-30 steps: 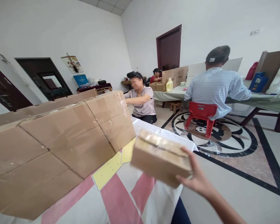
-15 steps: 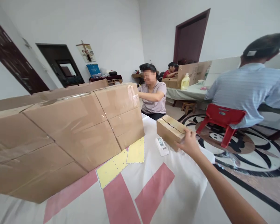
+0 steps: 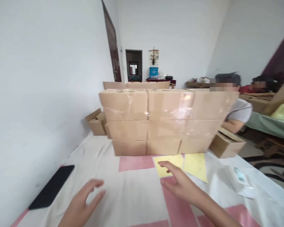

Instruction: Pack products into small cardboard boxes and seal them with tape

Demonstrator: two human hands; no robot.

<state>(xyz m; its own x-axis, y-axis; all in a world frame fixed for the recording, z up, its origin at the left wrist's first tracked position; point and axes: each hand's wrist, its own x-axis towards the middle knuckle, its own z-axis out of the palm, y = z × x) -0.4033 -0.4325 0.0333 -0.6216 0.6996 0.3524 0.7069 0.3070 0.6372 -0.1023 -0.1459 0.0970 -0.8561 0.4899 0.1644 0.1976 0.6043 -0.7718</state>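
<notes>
2 sets of fingers (image 3: 172, 168) released: your left hand (image 3: 81, 201) near the black slab (image 3: 51, 189), right hand (image 3: 180, 183) over the yellow patch (image 3: 178, 160). Small carton (image 3: 227, 145) sits on the desk (image 3: 130, 195), just beside the right end of the 3-high carton stack (image 3: 167, 126).

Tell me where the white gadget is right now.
In the head camera's view, the white gadget lies on the tablecloth at the right, in front of the small cardboard box and right of the person's right hand.
</notes>
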